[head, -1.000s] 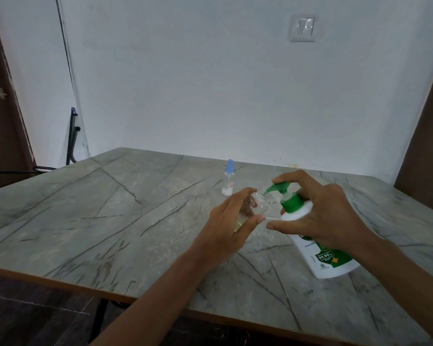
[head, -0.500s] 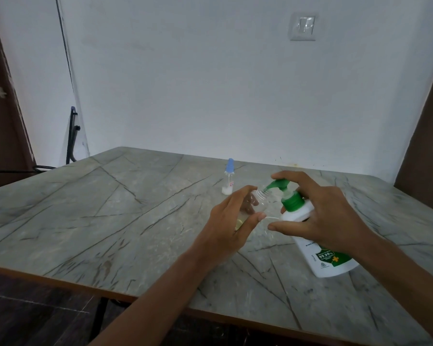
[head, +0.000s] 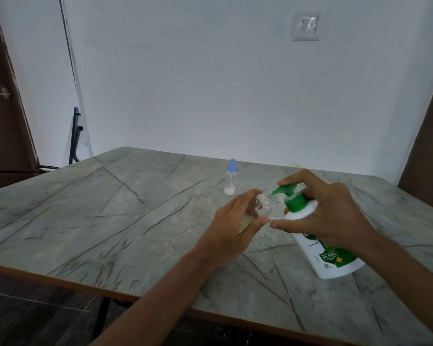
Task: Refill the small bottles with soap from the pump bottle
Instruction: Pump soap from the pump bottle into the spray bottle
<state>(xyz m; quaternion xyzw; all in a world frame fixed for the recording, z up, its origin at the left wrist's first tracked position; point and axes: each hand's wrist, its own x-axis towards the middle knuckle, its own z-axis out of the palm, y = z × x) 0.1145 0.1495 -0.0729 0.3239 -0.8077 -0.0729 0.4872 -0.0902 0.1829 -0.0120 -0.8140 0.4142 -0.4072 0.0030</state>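
**Pumping soap into the first small bottle**

Your left hand point(head: 231, 221) is wrapping its fingers and thumb round the small clear bottle point(head: 265, 206), holding it tilted with its open mouth turned toward the pump; a little yellowish liquid is showing low in the bottle between your fingers, so I am judging the fill as begun and far from done.

Your right hand point(head: 330, 211) is clamping on the pump bottle point(head: 318, 255); the forefinger is lying over the green pump head point(head: 284, 191), the thumb is reaching across the white shoulder, and the other fingers are curling behind the neck; the spout point(head: 273, 194) is sitting right at the small bottle's mouth, touching it or just inside, and I cannot tell which.

The pump bottle is leaning toward your left hand, its base seemingly resting on the table point(head: 110, 208); the blue-capped small bottle point(head: 231, 178) is standing upright farther back, apart from both hands, capped and apparently waiting its turn.

For the next move you are needing a full, slow press with the forefinger while keeping mouth and spout aligned; the neck is narrow, so any drift is risking soap running down the outside; steadying the tilted base is mattering too.
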